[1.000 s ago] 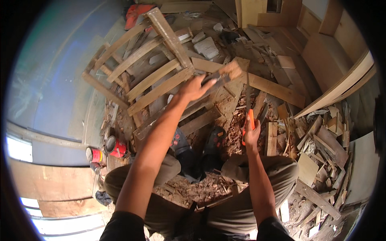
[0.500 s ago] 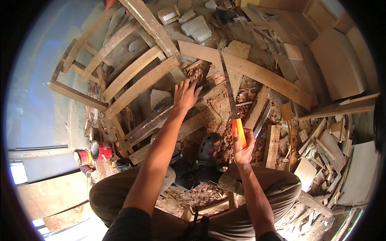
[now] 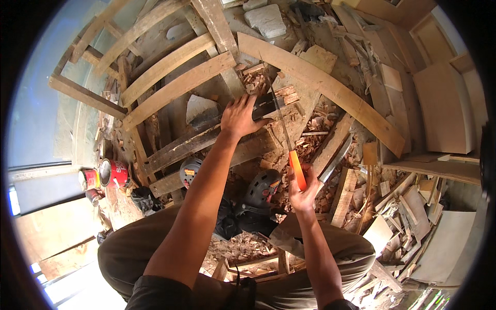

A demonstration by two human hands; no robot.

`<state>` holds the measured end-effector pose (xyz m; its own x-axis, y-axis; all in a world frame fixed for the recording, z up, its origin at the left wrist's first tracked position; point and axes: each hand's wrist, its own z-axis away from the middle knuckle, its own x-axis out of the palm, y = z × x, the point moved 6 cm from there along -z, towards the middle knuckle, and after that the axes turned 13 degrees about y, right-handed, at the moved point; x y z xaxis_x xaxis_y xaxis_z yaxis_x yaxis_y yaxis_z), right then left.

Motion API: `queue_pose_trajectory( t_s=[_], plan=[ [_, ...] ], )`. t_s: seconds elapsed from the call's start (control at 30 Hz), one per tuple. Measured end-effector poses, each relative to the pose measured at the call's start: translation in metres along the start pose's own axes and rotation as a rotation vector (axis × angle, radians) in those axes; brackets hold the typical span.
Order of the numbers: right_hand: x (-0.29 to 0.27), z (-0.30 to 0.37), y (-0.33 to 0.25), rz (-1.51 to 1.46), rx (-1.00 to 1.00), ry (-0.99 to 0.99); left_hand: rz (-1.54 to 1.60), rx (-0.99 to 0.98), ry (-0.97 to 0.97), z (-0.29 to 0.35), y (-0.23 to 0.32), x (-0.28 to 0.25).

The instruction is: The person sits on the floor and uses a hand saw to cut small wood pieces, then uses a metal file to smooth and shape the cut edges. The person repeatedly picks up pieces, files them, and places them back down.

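My right hand [image 3: 304,190] is closed round the orange handle of a handsaw [image 3: 296,168]. Its thin blade points away from me and leans left, crossing near the far end of a dark wooden beam [image 3: 206,135]. On that beam lies my left hand [image 3: 240,116], palm down, fingers forward and thumb out to the side. A second length of wood [image 3: 243,155] runs alongside, nearer to me. From this angle I cannot tell whether the saw's teeth touch the wood.
Wooden frame slats [image 3: 181,88] stand at the far left, and a long curved-looking plank [image 3: 330,88] slants across the far right. Black shoes [image 3: 261,188] show between my knees. Paint cans [image 3: 113,173] sit at left. Offcuts [image 3: 408,206] pile up at right, by a cabinet [image 3: 444,103].
The saw and my right hand have shifted slightly left, bringing the blade closer to my left hand. My left thumb now sticks out farther sideways. The whole view has shifted a little.
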<state>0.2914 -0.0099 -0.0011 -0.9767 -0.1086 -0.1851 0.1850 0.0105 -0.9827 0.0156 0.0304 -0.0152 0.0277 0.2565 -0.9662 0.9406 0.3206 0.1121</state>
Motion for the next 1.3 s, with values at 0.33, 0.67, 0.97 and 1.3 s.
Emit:
queue_pose_trajectory(
  t_s=[0.33, 0.67, 0.97, 1.3],
  plan=[
    [-0.022, 0.016, 0.003, -0.076, 0.04, -0.109, -0.048, -0.003, -0.01, -0.003, 0.001, -0.003],
    [-0.106, 0.077, 0.071, 0.157, 0.095, 0.034, -0.01, -0.004, -0.004, -0.003, -0.003, -0.001],
    [-0.086, 0.083, 0.038, 0.19, 0.04, -0.014, -0.017, 0.002, 0.051, -0.003, 0.001, -0.005],
    [-0.032, 0.03, 0.019, 0.152, -0.188, 0.037, 0.076, 0.003, 0.123, 0.0, -0.006, -0.003]
  ],
)
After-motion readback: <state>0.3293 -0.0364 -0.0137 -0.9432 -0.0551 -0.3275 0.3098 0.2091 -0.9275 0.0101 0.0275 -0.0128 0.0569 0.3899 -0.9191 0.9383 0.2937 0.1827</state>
